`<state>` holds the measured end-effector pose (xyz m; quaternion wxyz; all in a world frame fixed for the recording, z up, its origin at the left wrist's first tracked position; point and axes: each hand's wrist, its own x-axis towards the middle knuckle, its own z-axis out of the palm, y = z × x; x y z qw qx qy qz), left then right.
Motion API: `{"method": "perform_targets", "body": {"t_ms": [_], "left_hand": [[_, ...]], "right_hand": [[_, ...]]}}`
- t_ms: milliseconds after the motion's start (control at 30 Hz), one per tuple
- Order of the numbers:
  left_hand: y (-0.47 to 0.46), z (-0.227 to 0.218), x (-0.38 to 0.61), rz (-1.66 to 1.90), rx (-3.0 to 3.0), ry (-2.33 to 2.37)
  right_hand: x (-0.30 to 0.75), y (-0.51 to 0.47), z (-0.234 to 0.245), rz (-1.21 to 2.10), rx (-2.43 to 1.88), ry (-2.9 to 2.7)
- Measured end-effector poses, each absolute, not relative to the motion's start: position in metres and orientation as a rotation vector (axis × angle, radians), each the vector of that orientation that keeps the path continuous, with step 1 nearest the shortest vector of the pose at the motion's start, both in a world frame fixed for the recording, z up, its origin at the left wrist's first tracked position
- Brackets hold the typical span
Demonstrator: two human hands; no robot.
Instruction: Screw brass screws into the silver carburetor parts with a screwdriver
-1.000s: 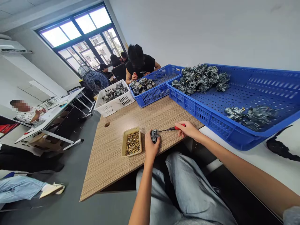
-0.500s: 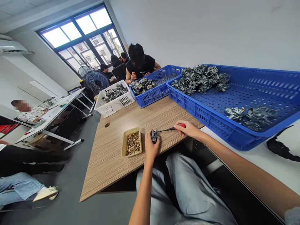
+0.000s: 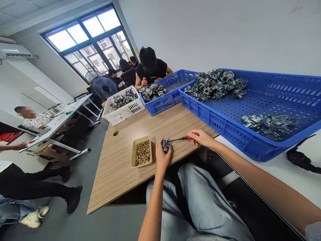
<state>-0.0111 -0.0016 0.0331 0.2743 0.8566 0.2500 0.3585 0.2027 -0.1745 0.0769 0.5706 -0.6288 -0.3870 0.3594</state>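
Observation:
My left hand (image 3: 162,154) is closed around a small grey metal carburetor (image 3: 166,146), keeping it on the wooden table (image 3: 120,180) near the front edge. In my right hand (image 3: 199,138) is a screwdriver (image 3: 187,137) with a red handle and dark shaft. The shaft lies nearly level, and its tip meets the carburetor; the exact contact spot is too small to make out. Left of my left hand stands a beige tray (image 3: 132,157) of small brass parts (image 3: 142,153).
A large blue crate (image 3: 218,125) with carburetors (image 3: 215,85) borders the table's right side. Beyond are a smaller blue crate (image 3: 163,106) and a white basket (image 3: 120,117), both holding metal parts. A co-worker (image 3: 150,67) sits behind them. Another person's legs (image 3: 37,182) show at left.
At the left, a person in dark trousers has stepped further into view, with an arm now showing. My hands, the carburetor and the screwdriver stay almost in place.

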Motion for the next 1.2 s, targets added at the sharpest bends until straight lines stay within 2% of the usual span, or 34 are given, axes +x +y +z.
{"method": "perform_targets", "body": {"t_ms": [667, 1200], "left_hand": [[-0.009, 0.032, -0.015, 0.928, 2.210, 0.718], [-0.009, 0.032, -0.014, 0.948, 2.213, 0.712]], "right_hand": [[0.211, -0.175, 0.062, 0.972, -1.518, -0.861], [0.205, -0.177, 0.067, 0.900, -1.506, -0.817]]}}
